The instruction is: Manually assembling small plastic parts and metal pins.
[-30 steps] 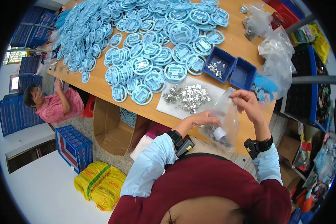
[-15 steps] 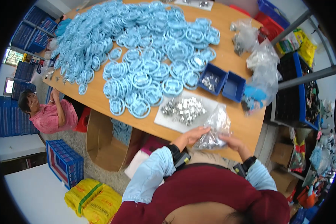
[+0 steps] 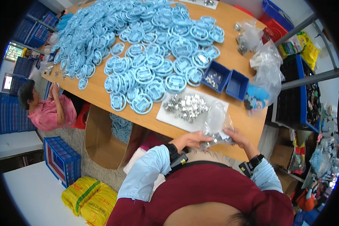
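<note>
A clear plastic bag [image 3: 215, 119] with small shiny metal parts in its lower end is held at the table's near edge. My left hand [image 3: 194, 139] closes on its lower left side. Opposite, my right hand [image 3: 236, 137] grips the right side, beside a small white patch on the bag. The bag's upper part leans over a white board [image 3: 165, 117], on which a heap of silvery metal pieces [image 3: 190, 107] lies. Just beyond the board are two blue bins: the left bin [image 3: 216, 67] has some metal pieces in it, and the right bin [image 3: 237, 84] shows a bare bottom.
Light blue ring-shaped plastic pieces [image 3: 144, 71] cover much of the wooden table [image 3: 248, 126]. Crumpled plastic bags [image 3: 266, 62] lie along its right side. A person in pink [image 3: 53, 113] sits at the left. Below the table edge stands an open cardboard box [image 3: 101, 145].
The bag has been raised more upright, its top now standing over the board. My right hand has moved up and in onto its side. The person in pink has turned toward the table.
</note>
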A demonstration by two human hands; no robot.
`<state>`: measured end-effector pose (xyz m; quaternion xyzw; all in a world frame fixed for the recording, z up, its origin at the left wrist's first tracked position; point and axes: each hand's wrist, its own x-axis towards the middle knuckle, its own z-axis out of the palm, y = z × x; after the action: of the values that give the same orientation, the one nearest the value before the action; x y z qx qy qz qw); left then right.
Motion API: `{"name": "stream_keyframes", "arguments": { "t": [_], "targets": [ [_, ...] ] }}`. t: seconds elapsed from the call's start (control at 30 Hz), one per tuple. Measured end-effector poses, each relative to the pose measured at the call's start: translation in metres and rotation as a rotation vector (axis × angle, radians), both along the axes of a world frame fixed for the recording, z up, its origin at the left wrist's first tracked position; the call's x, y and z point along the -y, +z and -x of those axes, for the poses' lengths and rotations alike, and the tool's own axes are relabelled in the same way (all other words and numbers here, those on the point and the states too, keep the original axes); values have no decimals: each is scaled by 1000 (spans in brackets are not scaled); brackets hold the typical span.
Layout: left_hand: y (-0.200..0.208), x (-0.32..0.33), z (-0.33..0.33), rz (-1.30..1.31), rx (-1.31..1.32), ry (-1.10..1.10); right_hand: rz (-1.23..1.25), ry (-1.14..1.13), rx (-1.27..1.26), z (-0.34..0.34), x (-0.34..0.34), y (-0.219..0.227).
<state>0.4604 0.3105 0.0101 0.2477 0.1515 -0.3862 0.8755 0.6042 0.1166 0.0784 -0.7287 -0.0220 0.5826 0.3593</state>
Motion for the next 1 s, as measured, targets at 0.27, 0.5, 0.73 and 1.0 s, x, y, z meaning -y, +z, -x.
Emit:
{"name": "stream_keyframes", "arguments": {
  "t": [0.27, 0.5, 0.73, 1.0],
  "targets": [
    [4, 2, 9, -94, -16, 17, -30, 6, -63, 5, -1, -3],
    [12, 2, 9, -57, 3, 16, 32, -82, -57, 5, 3, -3],
    [6, 4, 15, -49, -50, 22, 54, -48, -13, 4, 1, -4],
    [12, 5, 17, -192, 19, 47, -8, 29, -108, 3, 0, -10]
  ]
}}
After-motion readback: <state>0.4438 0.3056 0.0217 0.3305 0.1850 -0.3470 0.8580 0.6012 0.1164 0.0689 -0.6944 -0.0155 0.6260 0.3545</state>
